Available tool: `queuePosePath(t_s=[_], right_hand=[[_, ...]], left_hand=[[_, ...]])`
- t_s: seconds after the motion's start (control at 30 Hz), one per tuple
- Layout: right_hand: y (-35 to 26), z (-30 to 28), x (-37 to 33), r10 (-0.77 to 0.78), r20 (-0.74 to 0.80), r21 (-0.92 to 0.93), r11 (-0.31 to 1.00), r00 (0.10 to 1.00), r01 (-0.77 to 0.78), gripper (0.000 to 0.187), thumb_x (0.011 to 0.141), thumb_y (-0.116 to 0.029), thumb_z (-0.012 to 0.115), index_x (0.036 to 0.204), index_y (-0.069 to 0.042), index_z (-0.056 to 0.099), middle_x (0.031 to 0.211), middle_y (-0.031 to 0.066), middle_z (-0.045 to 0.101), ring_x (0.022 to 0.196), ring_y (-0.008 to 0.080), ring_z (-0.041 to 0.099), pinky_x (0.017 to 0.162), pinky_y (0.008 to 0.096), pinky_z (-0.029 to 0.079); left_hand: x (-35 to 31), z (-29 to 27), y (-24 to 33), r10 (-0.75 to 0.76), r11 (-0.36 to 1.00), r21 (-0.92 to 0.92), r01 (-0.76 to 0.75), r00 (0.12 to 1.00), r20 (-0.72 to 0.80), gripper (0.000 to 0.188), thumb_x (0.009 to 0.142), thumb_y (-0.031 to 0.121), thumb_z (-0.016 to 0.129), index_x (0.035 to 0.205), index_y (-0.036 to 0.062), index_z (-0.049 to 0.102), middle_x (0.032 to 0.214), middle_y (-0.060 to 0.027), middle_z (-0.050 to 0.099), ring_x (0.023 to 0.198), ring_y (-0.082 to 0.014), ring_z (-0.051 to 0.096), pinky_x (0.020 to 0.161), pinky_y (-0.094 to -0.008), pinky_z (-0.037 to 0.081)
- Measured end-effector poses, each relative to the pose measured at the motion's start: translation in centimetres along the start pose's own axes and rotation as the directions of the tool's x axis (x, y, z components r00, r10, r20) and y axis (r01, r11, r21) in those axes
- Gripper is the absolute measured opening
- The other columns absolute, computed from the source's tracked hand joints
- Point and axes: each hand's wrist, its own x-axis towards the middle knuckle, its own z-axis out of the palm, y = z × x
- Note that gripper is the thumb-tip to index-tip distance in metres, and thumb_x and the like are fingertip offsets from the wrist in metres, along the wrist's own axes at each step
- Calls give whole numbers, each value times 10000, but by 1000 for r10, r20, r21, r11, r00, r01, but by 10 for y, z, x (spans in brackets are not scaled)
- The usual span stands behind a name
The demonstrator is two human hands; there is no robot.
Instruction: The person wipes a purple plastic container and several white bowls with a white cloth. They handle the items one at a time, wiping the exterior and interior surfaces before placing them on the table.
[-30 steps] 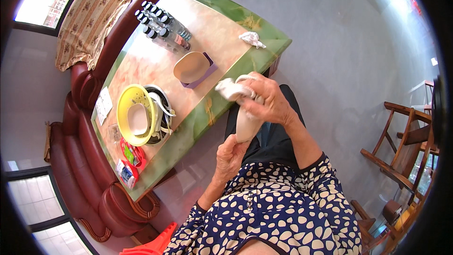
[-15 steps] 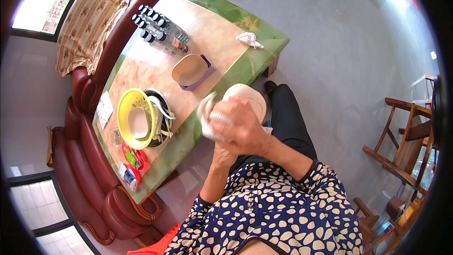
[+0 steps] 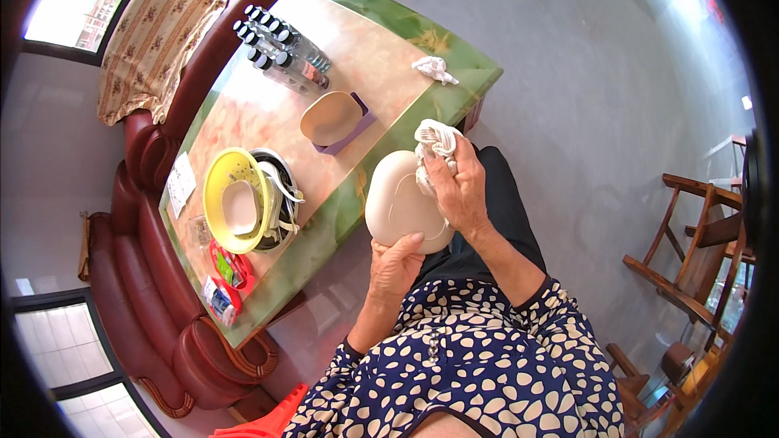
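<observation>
A cream oval plastic dish (image 3: 399, 198), with a thin curved line on its smooth face, is in my left hand (image 3: 395, 263), the thumb lying over its near edge. My right hand (image 3: 461, 195) grips a crumpled white cloth (image 3: 437, 146) at the dish's right edge. Part of the dish's rim is hidden behind that hand and cloth. Beyond, on the table, a beige oval dish (image 3: 331, 118) leans in a purple holder (image 3: 347, 139).
The green-edged stone table (image 3: 373, 57) carries several black-capped bottles (image 3: 280, 53), a yellow basin (image 3: 217, 223) with a pale dish (image 3: 241, 208) inside, red-trimmed packets (image 3: 231, 268) and another white cloth (image 3: 436, 70). A wooden chair (image 3: 694, 255) stands right; a red sofa (image 3: 134, 308) lines the left.
My hands were together on the blurred white cloth, over the cream dish. Now they are apart: the left has the dish at its near edge, the right has the cloth at the upper right.
</observation>
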Motion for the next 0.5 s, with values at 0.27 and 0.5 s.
queuePosePath(t_s=[0.27,0.5], right_hand=[[-38,11,-29,-586,554,-110,653,591,750,233,757,-162,644,980,-102,672,1020,83,616,1058,257,592,993,452,386],[-44,15,-18,-574,539,-245,593,616,767,245,739,-168,658,979,-121,674,988,86,616,979,246,598,947,468,415]], left_hand=[[-4,-24,4,104,974,186,-132,982,156,616,861,104,646,1390,79,331,1385,-93,404,1247,-233,451,1018,-355,411],[-8,-15,3,268,635,704,-317,946,184,551,840,99,696,1318,33,430,1289,-80,490,1149,-159,494,954,-335,444]])
